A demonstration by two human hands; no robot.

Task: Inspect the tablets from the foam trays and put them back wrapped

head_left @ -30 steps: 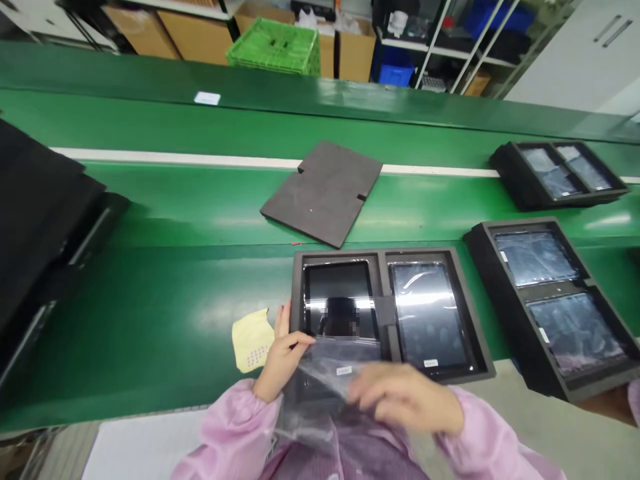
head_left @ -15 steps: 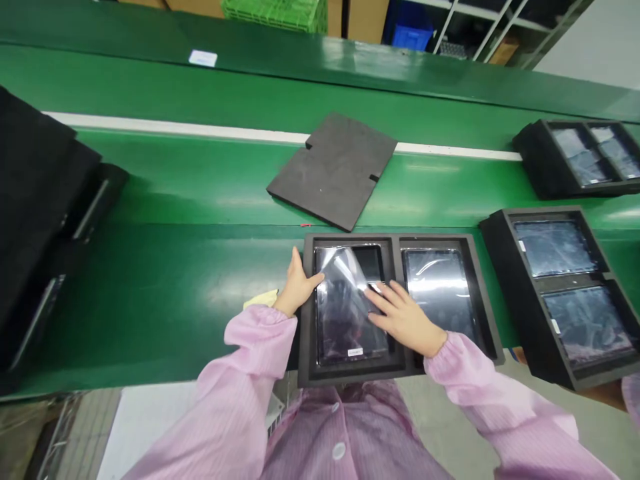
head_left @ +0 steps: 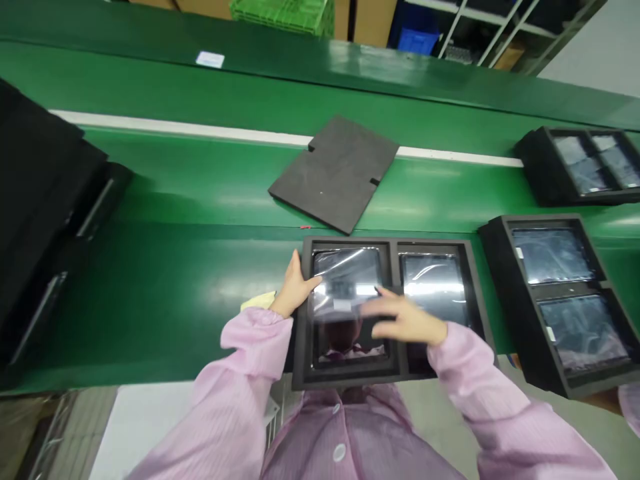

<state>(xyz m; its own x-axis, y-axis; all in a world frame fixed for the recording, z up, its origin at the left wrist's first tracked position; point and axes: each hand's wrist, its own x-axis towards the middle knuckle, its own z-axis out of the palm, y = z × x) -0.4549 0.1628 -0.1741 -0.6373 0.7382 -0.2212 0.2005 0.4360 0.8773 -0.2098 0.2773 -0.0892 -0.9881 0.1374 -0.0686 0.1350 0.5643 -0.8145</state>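
Note:
A black foam tray (head_left: 395, 303) with two compartments lies at the table's front edge, a tablet in each. My left hand (head_left: 295, 287) is at the tray's left rim, thumb over the rim towards the left tablet (head_left: 350, 350) and fingers along the outside. Clear film (head_left: 330, 267) with a small white label (head_left: 343, 305) lies over that tablet's upper part; the lower part shows a clean dark reflection. Over the divider, my right hand (head_left: 403, 317) is blurred by motion, its fingers seemingly apart. The right tablet (head_left: 435, 287) sits partly behind it.
A loose black foam sheet (head_left: 337, 177) lies beyond the tray on the green table (head_left: 200, 267). Two more foam trays with tablets, one nearer (head_left: 535, 287) and one farther (head_left: 545, 150), stand at right. Black foam pieces (head_left: 40, 220) are piled at left. Something yellow (head_left: 257, 301) lies by my left wrist.
The film's label has moved up from the tablet's lower edge to its middle, and the film's raised fold has gone. My right hand has shifted slightly down; my left stays at the rim.

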